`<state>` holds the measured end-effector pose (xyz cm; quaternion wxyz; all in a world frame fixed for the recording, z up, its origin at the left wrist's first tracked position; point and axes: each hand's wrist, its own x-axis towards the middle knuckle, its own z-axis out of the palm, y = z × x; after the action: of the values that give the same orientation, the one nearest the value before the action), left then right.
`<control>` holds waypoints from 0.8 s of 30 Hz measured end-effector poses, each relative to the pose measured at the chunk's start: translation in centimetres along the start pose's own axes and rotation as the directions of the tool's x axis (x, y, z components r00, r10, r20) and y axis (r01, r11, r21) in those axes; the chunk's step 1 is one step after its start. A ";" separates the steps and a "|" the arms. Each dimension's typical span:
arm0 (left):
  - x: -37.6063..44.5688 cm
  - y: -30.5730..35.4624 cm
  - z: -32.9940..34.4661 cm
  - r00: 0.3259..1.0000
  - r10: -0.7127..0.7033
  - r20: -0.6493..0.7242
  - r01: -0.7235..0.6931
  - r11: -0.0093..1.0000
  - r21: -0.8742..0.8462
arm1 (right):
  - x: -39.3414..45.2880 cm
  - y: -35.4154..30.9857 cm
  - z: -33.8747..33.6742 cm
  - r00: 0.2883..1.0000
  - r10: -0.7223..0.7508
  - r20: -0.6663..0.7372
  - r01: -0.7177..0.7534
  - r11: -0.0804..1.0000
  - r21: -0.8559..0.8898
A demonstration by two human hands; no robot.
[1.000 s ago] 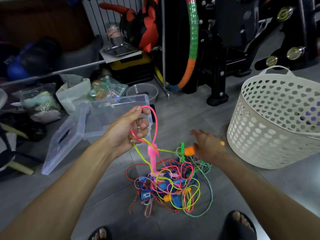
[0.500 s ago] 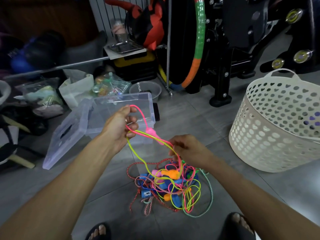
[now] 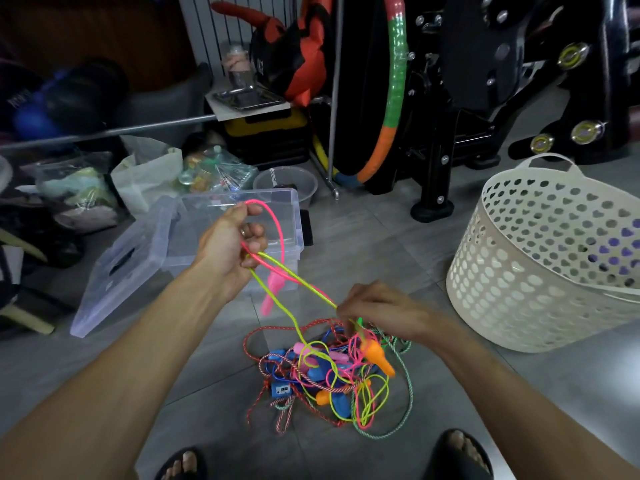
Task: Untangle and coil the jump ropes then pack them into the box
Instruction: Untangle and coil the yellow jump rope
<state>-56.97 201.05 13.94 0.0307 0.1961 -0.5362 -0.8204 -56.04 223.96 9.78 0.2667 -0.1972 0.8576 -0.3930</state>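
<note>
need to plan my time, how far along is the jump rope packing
Barely begun. Done: only the clear box sits open, nothing visibly packed inside. In hand: the left hand holds a pink rope loop, while the right hand picks at the tangled pile. Left: nearly everything, separating, coiling and boxing the ropes.

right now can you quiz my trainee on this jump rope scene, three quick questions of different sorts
1. True or false: the clear box already holds a coiled rope.
2. Multiple choice: the left hand holds a loop of which rope? A) blue B) pink rope C) white
3. Short answer: what stands to the right of the rope pile?

Key:
1. False; no coiled rope shows in it.
2. B
3. The white basket, beyond the right hand, which pinches the strands above the pile.
</note>
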 end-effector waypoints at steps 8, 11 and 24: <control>-0.1 -1.9 1.2 0.997 -0.058 -0.048 0.066 0.980 0.189 | -2.5 1.7 -3.6 0.949 -0.021 -0.315 0.108 0.958 0.264; -0.6 -3.2 2.3 0.993 -0.114 0.010 0.108 0.965 0.238 | -3.6 -0.3 -4.7 0.951 0.011 -0.309 0.211 0.709 0.673; -0.7 -6.1 1.9 0.989 -0.147 -0.030 0.144 0.871 0.470 | -3.6 1.3 -6.9 0.744 0.383 -0.547 0.046 0.788 0.614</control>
<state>-56.02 205.50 9.38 -0.0814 0.2348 -0.7031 -0.6662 -57.62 230.68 13.68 0.0383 0.1266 0.7438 -0.6552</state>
